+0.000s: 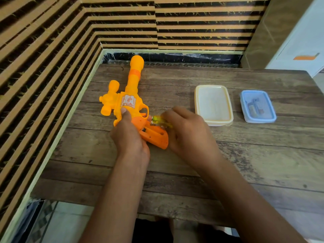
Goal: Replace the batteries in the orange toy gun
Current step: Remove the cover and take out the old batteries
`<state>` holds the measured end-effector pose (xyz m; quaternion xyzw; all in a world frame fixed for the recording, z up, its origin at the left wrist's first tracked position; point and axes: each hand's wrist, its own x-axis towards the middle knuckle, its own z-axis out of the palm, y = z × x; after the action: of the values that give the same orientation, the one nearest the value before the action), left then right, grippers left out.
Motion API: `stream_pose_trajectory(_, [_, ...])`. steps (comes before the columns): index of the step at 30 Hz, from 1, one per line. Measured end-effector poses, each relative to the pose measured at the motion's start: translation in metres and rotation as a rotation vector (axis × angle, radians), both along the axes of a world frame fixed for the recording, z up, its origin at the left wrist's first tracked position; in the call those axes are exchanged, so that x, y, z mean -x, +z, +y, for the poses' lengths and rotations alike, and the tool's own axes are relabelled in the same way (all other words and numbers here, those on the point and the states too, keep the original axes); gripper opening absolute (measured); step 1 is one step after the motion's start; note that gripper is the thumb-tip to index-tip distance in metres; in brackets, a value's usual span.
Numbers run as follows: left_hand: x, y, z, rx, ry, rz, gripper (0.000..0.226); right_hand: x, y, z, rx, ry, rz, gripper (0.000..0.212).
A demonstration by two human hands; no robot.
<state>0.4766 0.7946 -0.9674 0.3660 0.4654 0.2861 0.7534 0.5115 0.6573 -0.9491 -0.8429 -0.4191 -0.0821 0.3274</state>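
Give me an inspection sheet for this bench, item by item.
Surface: wooden table, worn.
Job's things: orange toy gun flat on it, barrel pointing away; yellow-green tool at its grip.
Clutter: cream-lidded container; blue-lidded container with small items inside, unclear.
Grippers: left hand pins the gun; right hand holds the tool.
Cables: nothing seen.
Surroundings: striped wall behind and to the left.

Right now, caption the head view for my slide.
Left hand steadies the orange toy gun while the right hand works a yellow-handled tool at its grip.
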Motion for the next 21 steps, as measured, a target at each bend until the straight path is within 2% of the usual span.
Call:
stream_pose_trajectory(2, [0.000,0.001,0.001,-0.008,0.004,0.019,0.025,-0.002,-0.001,0.004,0.000,-0.104,0.001,0.014])
stream_pose_trajectory(5, [0.000,0.004,0.000,-0.013,0.004,0.020,0.023,-0.002,-0.007,0.013,0.145,-0.247,0.057,0.021])
stream_pose_trajectory(11, [0.002,0.005,0.000,-0.046,0.015,0.038,0.026,-0.006,-0.010,0.020,0.260,-0.281,0.105,0.007])
stream_pose_trajectory(14, [0.003,0.004,0.000,-0.093,0.030,0.085,0.038,-0.006,-0.008,0.019,0.250,-0.285,0.129,0.007])
stream_pose_trajectory(18, [0.004,0.010,-0.003,-0.201,0.065,0.108,0.021,-0.003,-0.006,0.017,0.205,-0.282,0.145,0.010])
stream_pose_trajectory(21, [0.006,0.016,-0.008,-0.374,0.090,0.138,0.027,-0.003,-0.004,0.015,0.122,-0.274,0.159,0.013])
